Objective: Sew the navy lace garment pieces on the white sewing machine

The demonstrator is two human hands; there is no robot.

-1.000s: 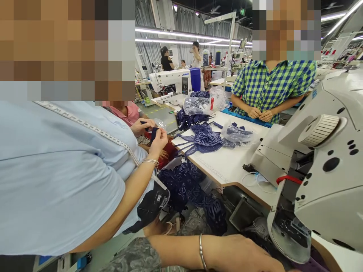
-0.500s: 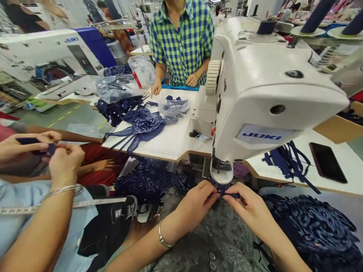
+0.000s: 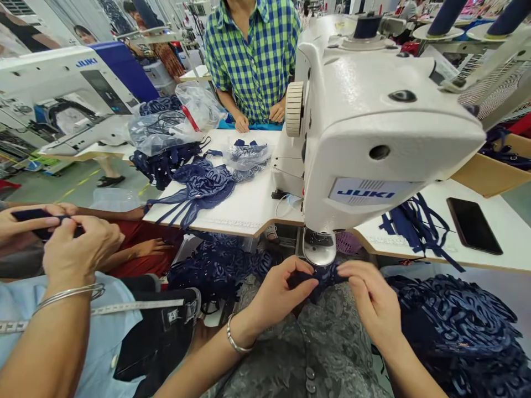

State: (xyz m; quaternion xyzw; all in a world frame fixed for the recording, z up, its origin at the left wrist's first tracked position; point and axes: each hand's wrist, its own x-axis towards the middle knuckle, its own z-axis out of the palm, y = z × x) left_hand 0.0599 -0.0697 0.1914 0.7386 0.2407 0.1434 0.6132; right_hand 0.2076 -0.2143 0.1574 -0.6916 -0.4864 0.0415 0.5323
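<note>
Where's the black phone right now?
In the head view, the phone lies toward the right on the white tabletop, just right of the navy straps.

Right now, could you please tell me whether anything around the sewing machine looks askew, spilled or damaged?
Nothing appears spilled or damaged. One mildly untidy spot is the tangled navy straps beside the phone: a loose end pokes past the edge of the white table.

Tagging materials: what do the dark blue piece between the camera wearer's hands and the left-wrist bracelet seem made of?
Dark blue piece: probably soft fabric, mostly matte, judging by its rumpled look; fibre unclear. Bracelet: likely polished metal, silvery with bright highlights.
</note>
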